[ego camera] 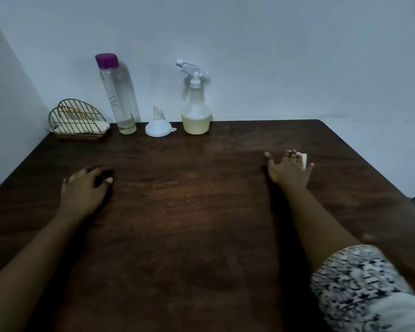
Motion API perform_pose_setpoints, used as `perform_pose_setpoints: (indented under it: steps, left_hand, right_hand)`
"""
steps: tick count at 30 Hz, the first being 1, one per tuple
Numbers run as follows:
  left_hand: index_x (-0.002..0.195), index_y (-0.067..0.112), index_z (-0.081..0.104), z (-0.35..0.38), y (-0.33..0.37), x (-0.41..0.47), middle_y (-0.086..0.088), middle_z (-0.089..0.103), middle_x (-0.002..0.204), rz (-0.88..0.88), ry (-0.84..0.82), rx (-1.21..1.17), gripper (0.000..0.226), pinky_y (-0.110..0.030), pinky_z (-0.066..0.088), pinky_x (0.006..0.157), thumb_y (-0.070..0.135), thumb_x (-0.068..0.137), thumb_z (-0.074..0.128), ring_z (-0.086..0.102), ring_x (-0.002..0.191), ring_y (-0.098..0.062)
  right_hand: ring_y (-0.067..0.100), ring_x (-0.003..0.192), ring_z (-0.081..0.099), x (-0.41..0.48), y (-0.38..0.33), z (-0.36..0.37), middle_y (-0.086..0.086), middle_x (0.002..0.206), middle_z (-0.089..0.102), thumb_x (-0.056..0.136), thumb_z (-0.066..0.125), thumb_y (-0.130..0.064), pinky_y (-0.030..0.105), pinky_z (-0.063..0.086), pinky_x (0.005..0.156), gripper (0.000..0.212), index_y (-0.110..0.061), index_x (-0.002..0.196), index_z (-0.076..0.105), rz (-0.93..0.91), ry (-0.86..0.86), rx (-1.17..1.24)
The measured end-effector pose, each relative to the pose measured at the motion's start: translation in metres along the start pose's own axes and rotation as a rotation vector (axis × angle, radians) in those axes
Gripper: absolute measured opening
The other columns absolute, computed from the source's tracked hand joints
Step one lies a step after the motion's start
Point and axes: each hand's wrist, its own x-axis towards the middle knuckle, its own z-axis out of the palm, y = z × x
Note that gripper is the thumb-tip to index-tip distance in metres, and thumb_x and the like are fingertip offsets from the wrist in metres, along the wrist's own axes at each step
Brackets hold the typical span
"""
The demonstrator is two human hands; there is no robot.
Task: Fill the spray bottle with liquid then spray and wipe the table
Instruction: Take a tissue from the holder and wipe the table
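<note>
The white spray bottle [196, 109] stands upright at the back of the dark wooden table [201, 224], its trigger head on and yellowish liquid in its lower part. Left of it a white funnel [158, 125] sits mouth down. A tall clear bottle [119, 94] with a purple cap stands further left, a little liquid at its bottom. My right hand [289, 170] lies flat with spread fingers on a white cloth [303, 160] at the right of the table; only the cloth's far edge shows. My left hand [86, 185] rests on the table with fingers loosely curled, holding nothing.
A gold wire holder [78, 121] with a pale folded cloth in it sits in the back left corner by the walls. The table's right edge runs close past my right hand. A patterned sleeve [355, 283] covers my right upper arm.
</note>
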Motion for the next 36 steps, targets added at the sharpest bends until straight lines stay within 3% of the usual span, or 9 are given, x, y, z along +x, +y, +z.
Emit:
perform_pose_setpoints:
  steps: [8,12,16,19,23,26,29,33,36]
  left_hand:
    - [0.129,0.016,0.056,0.002,-0.005,0.000,-0.018,0.048,0.137,-0.113,0.064,-0.048,0.036,-0.057,0.025,0.110,0.025,0.095,0.051,0.039,0.129,-0.039]
    - [0.130,0.017,0.056,0.001,-0.007,-0.001,-0.017,0.050,0.136,-0.113,0.078,-0.045,0.036,-0.052,0.031,0.108,0.025,0.095,0.050,0.041,0.127,-0.038]
    - [0.132,0.022,0.055,-0.006,-0.014,-0.004,-0.009,0.050,0.141,0.007,0.055,-0.039,0.037,-0.045,0.038,0.101,0.023,0.096,0.049,0.045,0.126,-0.033]
    - [0.130,0.019,0.058,-0.018,-0.032,-0.005,-0.009,0.056,0.136,0.055,0.035,-0.070,0.036,-0.043,0.041,0.100,0.017,0.094,0.052,0.049,0.124,-0.030]
    - [0.126,0.015,0.060,-0.025,-0.058,-0.013,-0.013,0.059,0.130,0.013,0.112,0.037,0.034,-0.048,0.044,0.094,0.020,0.094,0.052,0.052,0.118,-0.036]
    - [0.129,0.017,0.058,-0.023,-0.067,-0.014,-0.011,0.052,0.140,-0.057,0.122,0.019,0.036,-0.048,0.039,0.100,0.021,0.094,0.052,0.046,0.126,-0.036]
    - [0.131,0.017,0.056,-0.020,-0.071,-0.011,-0.011,0.049,0.142,-0.060,0.127,-0.038,0.038,-0.047,0.036,0.104,0.018,0.093,0.051,0.042,0.130,-0.034]
    - [0.132,0.014,0.055,-0.020,-0.078,-0.010,-0.015,0.053,0.137,-0.095,0.193,-0.201,0.044,-0.046,0.038,0.106,0.004,0.089,0.052,0.046,0.127,-0.035]
    - [0.132,0.017,0.054,-0.024,-0.078,-0.014,-0.015,0.056,0.132,-0.149,0.258,-0.373,0.044,-0.047,0.042,0.103,0.003,0.091,0.047,0.051,0.121,-0.036]
  right_hand:
    - [0.018,0.148,0.003,-0.122,-0.199,0.045,0.004,0.160,0.009,0.091,0.011,-0.066,0.051,-0.011,0.115,0.079,-0.014,0.151,0.012,-0.665,-0.158,-0.005]
    - [0.019,0.147,0.011,-0.071,-0.132,0.028,0.002,0.159,0.016,0.091,0.014,-0.066,0.052,-0.011,0.114,0.075,-0.019,0.150,0.018,-0.417,-0.076,0.050]
    - [0.018,0.148,-0.003,-0.041,-0.081,0.015,0.005,0.160,0.002,0.091,0.008,-0.066,0.052,-0.009,0.117,0.081,-0.011,0.151,0.005,-0.087,-0.075,-0.018]
    - [0.022,0.148,0.001,-0.073,-0.147,0.036,0.010,0.160,0.008,0.093,0.012,-0.064,0.051,-0.010,0.115,0.082,-0.006,0.150,0.010,-0.165,-0.063,0.008]
    - [0.020,0.148,-0.001,-0.158,-0.269,0.061,0.008,0.160,0.005,0.093,0.011,-0.062,0.049,-0.012,0.115,0.080,-0.007,0.151,0.007,-0.579,-0.164,0.030]
    - [0.017,0.148,-0.004,-0.180,-0.295,0.063,0.004,0.160,0.001,0.095,0.010,-0.061,0.049,-0.015,0.114,0.075,-0.012,0.151,0.005,-0.741,-0.262,0.004]
    - [0.017,0.147,0.007,-0.142,-0.254,0.056,0.002,0.159,0.014,0.094,0.017,-0.061,0.049,-0.011,0.114,0.074,-0.014,0.150,0.018,-0.560,-0.122,0.091]
    - [0.019,0.148,-0.002,-0.092,-0.194,0.043,0.006,0.160,0.003,0.094,0.010,-0.061,0.051,-0.010,0.115,0.077,-0.010,0.151,0.006,-0.214,-0.094,0.044]
    - [0.022,0.148,0.000,-0.112,-0.235,0.057,0.011,0.160,0.005,0.093,0.012,-0.061,0.051,-0.009,0.115,0.081,-0.004,0.150,0.007,-0.234,-0.071,0.008]
